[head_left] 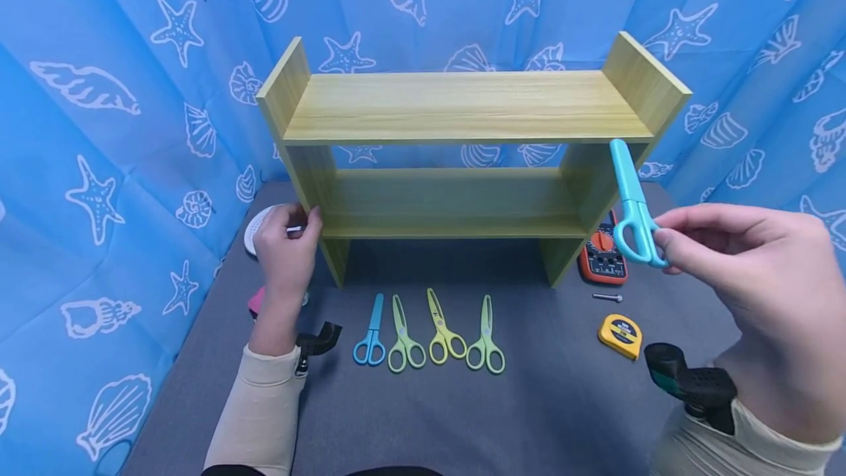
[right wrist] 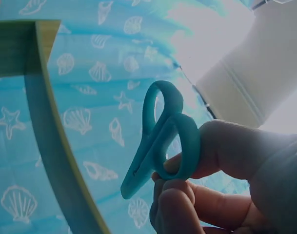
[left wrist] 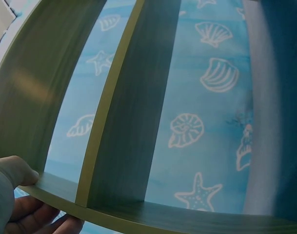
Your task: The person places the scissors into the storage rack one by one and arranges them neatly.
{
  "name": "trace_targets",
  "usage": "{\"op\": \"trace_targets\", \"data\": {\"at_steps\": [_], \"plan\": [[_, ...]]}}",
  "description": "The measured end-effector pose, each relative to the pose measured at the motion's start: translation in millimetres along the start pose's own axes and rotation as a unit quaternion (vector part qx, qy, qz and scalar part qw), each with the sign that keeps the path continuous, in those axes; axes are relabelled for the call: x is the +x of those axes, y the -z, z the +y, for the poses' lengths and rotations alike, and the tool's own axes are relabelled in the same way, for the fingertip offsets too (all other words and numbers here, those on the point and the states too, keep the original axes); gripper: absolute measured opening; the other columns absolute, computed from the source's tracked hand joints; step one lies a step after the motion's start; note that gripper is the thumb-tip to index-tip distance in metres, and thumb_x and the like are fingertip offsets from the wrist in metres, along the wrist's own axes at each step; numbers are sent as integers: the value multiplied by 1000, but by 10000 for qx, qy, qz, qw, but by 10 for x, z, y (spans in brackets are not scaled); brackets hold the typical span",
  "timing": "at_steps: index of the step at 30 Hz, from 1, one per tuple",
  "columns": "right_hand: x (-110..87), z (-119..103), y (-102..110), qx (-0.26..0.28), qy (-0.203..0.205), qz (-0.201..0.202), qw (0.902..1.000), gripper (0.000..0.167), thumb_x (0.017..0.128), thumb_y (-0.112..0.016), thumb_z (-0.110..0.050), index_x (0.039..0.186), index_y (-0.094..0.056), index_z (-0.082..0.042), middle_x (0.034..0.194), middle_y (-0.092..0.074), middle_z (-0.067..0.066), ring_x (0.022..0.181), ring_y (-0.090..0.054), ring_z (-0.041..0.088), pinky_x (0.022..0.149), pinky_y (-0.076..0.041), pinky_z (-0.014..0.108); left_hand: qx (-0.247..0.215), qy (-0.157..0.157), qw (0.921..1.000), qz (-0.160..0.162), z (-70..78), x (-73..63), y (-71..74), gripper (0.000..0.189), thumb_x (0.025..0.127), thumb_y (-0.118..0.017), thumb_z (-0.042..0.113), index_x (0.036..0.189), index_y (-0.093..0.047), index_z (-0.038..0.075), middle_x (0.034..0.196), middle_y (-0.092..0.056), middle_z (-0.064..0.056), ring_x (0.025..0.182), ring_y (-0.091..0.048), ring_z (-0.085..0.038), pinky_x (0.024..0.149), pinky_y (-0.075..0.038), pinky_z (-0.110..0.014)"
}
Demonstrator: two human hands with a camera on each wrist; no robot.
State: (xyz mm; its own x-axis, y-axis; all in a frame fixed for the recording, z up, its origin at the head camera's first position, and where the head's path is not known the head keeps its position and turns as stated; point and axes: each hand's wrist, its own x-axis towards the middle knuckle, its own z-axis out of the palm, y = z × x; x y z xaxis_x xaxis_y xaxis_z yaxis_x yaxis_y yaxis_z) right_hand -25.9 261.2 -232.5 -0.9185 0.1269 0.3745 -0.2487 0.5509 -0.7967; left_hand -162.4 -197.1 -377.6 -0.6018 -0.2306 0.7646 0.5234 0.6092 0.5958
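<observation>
A light wooden two-tier shelf stands upright on the grey table. My left hand grips the edge of its left side panel; in the left wrist view the thumb lies inside the panel and the fingers outside. My right hand holds turquoise scissors in the air before the shelf's right side, pinching one handle loop, blade end up. In front of the shelf lie blue scissors, yellow scissors and two green pairs, one left and one right of the yellow.
Right of the shelf lie an orange multimeter, a bolt and a yellow tape measure. A white round object and a pink object are partly hidden by my left arm. A blue shell-print curtain hangs behind.
</observation>
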Motion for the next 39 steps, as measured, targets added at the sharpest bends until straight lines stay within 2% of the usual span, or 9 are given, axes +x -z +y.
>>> {"op": "trace_targets", "data": {"at_steps": [4, 7, 8, 13, 17, 21, 24, 34, 39], "plan": [[195, -127, -2, 384, 245, -84, 9989, 17, 88, -73, 10, 103, -76, 4, 85, -75, 1, 63, -67, 12, 65, -55, 14, -55, -60, 10000, 30, -10, 10, 11, 19, 95, -72, 11, 90, -69, -6, 85, -66, -19, 77, -68, -28, 67, -50, -10], [349, -242, -21, 376, 271, -84, 9989, 17, 90, -75, 5, 107, -76, 5, 87, -75, 2, 63, -68, 14, 67, -55, 15, -47, -77, 9999, 46, -10, 21, 19, 18, 94, -73, 11, 90, -69, -6, 84, -66, -18, 76, -68, -27, 66, -51, -12], [400, -284, -34, 273, 299, -78, 9991, 18, 90, -75, 3, 108, -75, 5, 89, -75, 2, 64, -68, 14, 68, -55, 14, -17, -88, 9999, 45, -9, 24, 22, 18, 94, -73, 11, 90, -69, -6, 84, -66, -18, 76, -68, -27, 66, -53, -15], [648, -517, -133, 631, 209, -175, 9976, 24, 91, -79, -8, 111, -75, 5, 95, -74, 12, 73, -67, 23, 70, -57, 19, 38, -107, 9999, 24, -13, 33, 35, 17, 94, -73, 11, 90, -70, -6, 85, -67, -18, 76, -69, -27, 64, -59, -31], [833, -730, -248, 522, 258, -322, 9978, 28, 91, -80, -16, 112, -76, 2, 98, -73, 14, 78, -66, 25, 71, -58, 20, 12, -111, 9999, -46, -15, 41, 46, 18, 95, -72, 12, 91, -70, -6, 86, -68, -19, 77, -69, -27, 65, -58, -24], [992, -923, -391, 877, 225, -494, 9947, 29, 88, -83, -17, 110, -77, 2, 98, -72, 15, 74, -66, 25, 70, -58, 23, -33, -89, 9999, -80, -20, 48, 44, 18, 96, -71, 12, 92, -70, -5, 87, -68, -18, 77, -68, -26, 65, -61, -37], [1093, -1048, -515, 869, 222, -581, 9943, 27, 88, -83, -20, 107, -79, 0, 96, -72, 13, 73, -66, 25, 74, -55, 27, -21, -115, 9999, -94, -16, 47, 38, 17, 95, -72, 12, 92, -70, -5, 86, -67, -18, 77, -68, -25, 64, -61, -42], [1405, -1338, -981, 694, 628, -1100, 9895, 25, 91, -79, -20, 105, -79, 1, 91, -72, 7, 70, -66, 22, 75, -53, 27, -60, -189, 9998, -38, -22, 51, -6, 14, 94, -73, 9, 90, -70, -4, 83, -67, -15, 75, -67, -25, 61, -60, -41], [1505, -1468, -1280, 494, 437, -1356, 9886, 26, 92, -76, -21, 108, -78, 0, 97, -71, 6, 75, -63, 21, 76, -55, 29, -55, -163, 9998, 31, -26, 41, -6, 13, 93, -73, 9, 90, -71, -4, 82, -67, -15, 72, -69, -26, 59, -59, -47]]}}
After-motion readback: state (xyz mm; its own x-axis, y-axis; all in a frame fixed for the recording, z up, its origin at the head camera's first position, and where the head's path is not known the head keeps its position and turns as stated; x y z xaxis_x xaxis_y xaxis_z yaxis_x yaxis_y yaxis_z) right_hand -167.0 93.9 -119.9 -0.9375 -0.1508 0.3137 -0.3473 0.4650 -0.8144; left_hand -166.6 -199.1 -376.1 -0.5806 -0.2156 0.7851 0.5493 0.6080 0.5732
